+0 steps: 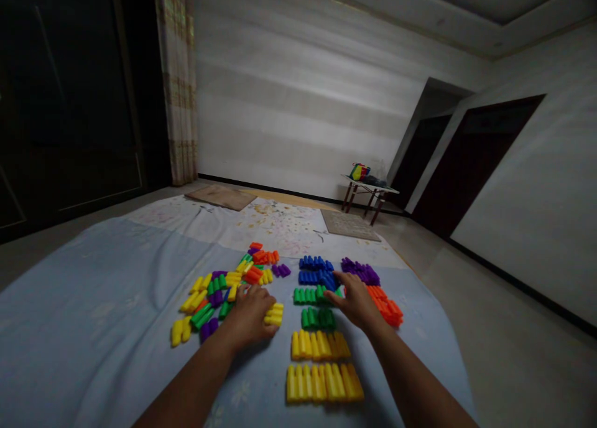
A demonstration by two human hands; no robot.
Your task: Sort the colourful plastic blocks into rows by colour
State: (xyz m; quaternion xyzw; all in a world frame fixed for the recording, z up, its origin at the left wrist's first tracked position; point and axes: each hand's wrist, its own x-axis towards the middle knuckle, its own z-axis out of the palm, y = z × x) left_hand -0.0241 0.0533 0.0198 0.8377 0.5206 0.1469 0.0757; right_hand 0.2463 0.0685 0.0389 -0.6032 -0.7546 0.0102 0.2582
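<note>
My left hand is over the right side of a mixed pile of plastic blocks. A few joined yellow blocks stick out between its thumb and index finger, while its other fingertips reach a yellow block in the pile. My right hand has thumb and fingers apart at the right end of the sorted rows. Its fingertips are by the blue blocks, and its thumb is over the green blocks. The hand partly hides the ends of these rows.
Nearer me lie two rows of yellow blocks. Purple blocks and orange blocks lie to the right. Everything rests on a pale blue floral cloth. Beyond are two flat mats and a small table.
</note>
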